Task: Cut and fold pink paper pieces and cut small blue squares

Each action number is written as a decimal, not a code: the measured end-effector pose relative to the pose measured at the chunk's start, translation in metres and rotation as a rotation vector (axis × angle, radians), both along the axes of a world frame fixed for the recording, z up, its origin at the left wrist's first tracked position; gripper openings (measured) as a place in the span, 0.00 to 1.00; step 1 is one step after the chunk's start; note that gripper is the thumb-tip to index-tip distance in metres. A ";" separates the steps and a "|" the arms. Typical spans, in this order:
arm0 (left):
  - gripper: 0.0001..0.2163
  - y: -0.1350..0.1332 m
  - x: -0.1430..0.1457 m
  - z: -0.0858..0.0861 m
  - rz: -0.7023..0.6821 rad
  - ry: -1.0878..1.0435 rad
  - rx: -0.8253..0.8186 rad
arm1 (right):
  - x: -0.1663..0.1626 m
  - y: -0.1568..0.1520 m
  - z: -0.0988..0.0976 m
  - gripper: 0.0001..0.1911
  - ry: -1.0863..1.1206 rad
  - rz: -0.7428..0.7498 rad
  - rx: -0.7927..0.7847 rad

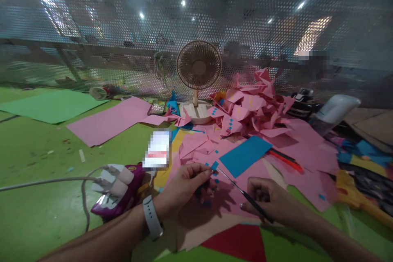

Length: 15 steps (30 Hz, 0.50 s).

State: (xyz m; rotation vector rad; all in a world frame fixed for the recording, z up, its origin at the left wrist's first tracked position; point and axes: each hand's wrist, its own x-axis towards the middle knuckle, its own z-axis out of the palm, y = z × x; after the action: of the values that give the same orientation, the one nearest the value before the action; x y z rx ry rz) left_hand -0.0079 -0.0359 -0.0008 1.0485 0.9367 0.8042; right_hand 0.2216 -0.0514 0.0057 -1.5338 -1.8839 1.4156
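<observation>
My left hand (194, 177), with a white band on its wrist, is closed in a pinch on a small blue paper piece (215, 166). In my right hand (266, 195) is a slim tool (252, 203) with a dark handle and a thin metal end; its exact kind is unclear. The tool's tip points at the blue piece and seems to meet it. Tiny blue paper bits lie around my left fingers on pink paper (196, 147). Just beyond my right hand lies a blue paper rectangle (245, 155).
Behind stands a small fan (199, 65), beside a heap of folded pink paper (250, 104). Left are a phone (158, 149), a purple power strip (113, 202) with plugs and cables, and green sheet (52, 105). Yellow-handled scissors (353, 192) lie right, near red pens (285, 160).
</observation>
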 end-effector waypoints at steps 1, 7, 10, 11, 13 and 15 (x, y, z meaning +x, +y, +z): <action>0.14 0.000 0.000 0.000 -0.004 -0.001 0.003 | 0.000 0.000 0.000 0.20 -0.001 0.001 0.007; 0.14 -0.001 0.000 0.003 0.004 -0.008 0.011 | 0.000 0.001 0.001 0.19 0.024 -0.022 0.006; 0.14 -0.002 0.000 0.005 0.002 -0.037 -0.005 | 0.000 0.000 0.003 0.19 0.058 -0.038 -0.047; 0.14 -0.002 -0.001 0.005 0.004 -0.052 -0.013 | -0.001 -0.001 0.004 0.19 0.062 -0.038 -0.068; 0.14 -0.003 -0.001 0.006 0.018 -0.078 -0.028 | -0.002 -0.003 0.007 0.18 0.063 -0.026 -0.087; 0.14 -0.003 -0.001 0.006 0.031 -0.089 -0.037 | -0.002 -0.004 0.009 0.18 0.065 -0.009 -0.085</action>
State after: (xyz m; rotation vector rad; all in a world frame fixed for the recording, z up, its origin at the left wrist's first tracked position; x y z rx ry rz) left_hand -0.0088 -0.0388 0.0047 0.9606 0.8904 0.8494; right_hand 0.2194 -0.0554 0.0146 -1.5129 -1.7986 1.5408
